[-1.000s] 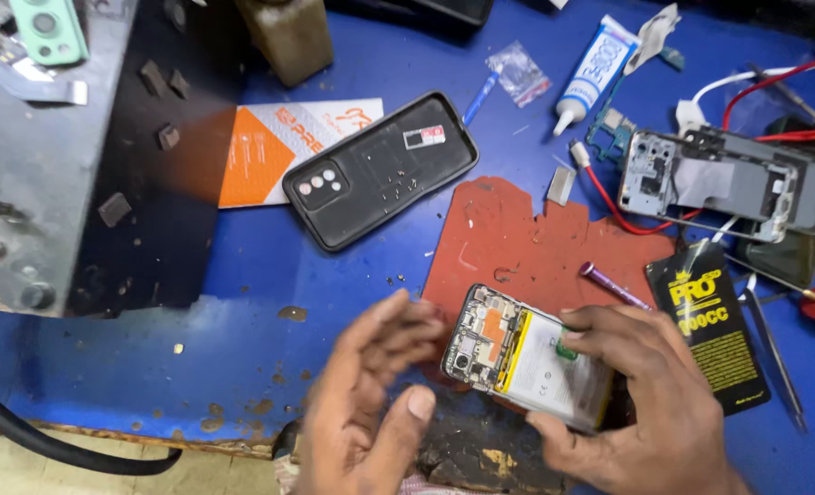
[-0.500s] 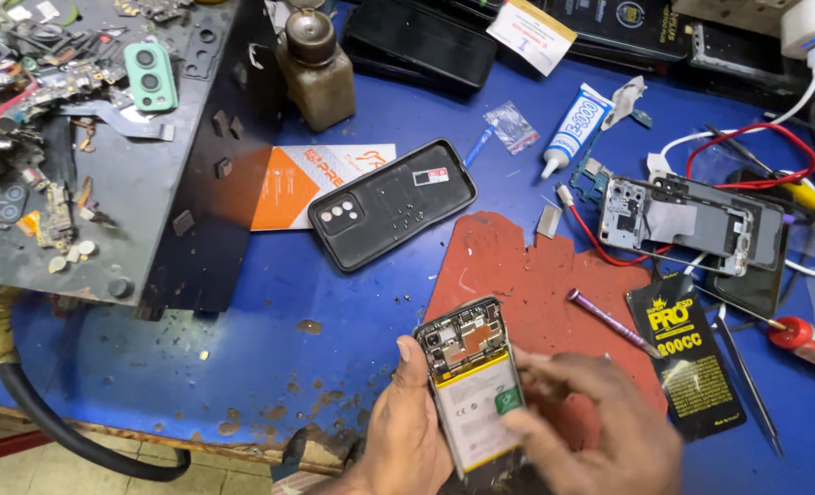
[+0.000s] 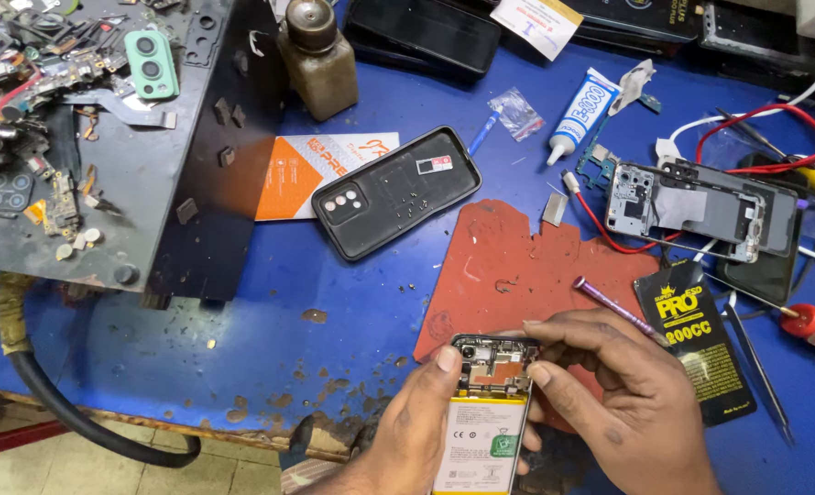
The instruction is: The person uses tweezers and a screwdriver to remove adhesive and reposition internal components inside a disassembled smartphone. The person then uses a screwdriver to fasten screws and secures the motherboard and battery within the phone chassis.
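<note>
From the head camera, the step in hand looked like work on an opened phone point(image 3: 487, 417), held low over the blue bench's point(image 3: 334, 293) front edge beside the red mat point(image 3: 508, 266). The left hand point(image 3: 407, 440) gripped its side, thumb up. The right hand point(image 3: 627, 403) curled over, fingertips touching its top; steadiness mattered.

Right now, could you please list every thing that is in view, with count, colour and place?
opened phone: 1, yellow-white battery showing, bottom centre, in both hands
back cover: 1, black, centre
red mat: 1, under and above the phone
orange card: 1, left of the cover
glue tube: 1, white, upper right
phone frame: 1, grey, right
bottle: 1, brown, top
purple tool: 1, on the mat edge
black packet: 1, right
parts tray: 1, grey, left
table: 1, blue
left hand: holds phone
right hand: on phone top
</note>
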